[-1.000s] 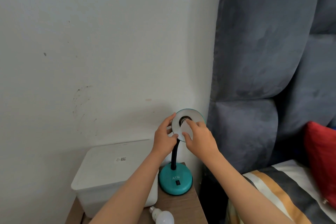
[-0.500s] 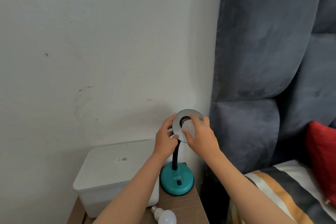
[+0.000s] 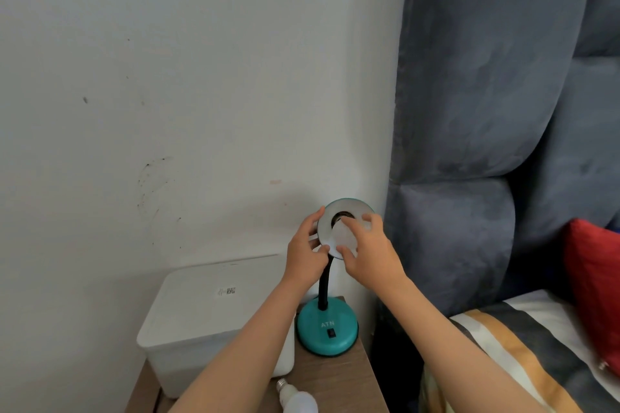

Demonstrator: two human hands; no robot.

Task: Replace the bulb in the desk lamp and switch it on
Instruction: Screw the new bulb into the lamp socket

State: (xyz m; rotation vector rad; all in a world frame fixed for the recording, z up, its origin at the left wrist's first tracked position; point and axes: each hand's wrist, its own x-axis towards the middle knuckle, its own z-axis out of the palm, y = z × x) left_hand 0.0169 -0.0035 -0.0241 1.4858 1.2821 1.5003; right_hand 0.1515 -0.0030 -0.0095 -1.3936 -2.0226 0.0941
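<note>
A teal desk lamp stands on a small wooden table, its round base [image 3: 327, 329] with a black switch facing me and its black gooseneck rising to the shade. The shade [image 3: 349, 211] is tilted toward me, white inside with a dark socket. My left hand [image 3: 307, 253] grips the shade's left rim. My right hand [image 3: 369, 253] holds a white bulb [image 3: 344, 235] with its base at the socket, fingers wrapped around the globe. A second white bulb [image 3: 298, 401] lies on the table at the bottom edge.
A white lidded plastic box [image 3: 208, 315] fills the table's left side, close to the lamp base. The white wall is right behind the lamp. A grey padded headboard [image 3: 486, 144] and a bed with striped bedding [image 3: 523, 355] and a red pillow [image 3: 593, 292] lie to the right.
My right hand has turned around the bulb at the socket, its fingers shifting over the globe. My left hand stays on the shade's rim.
</note>
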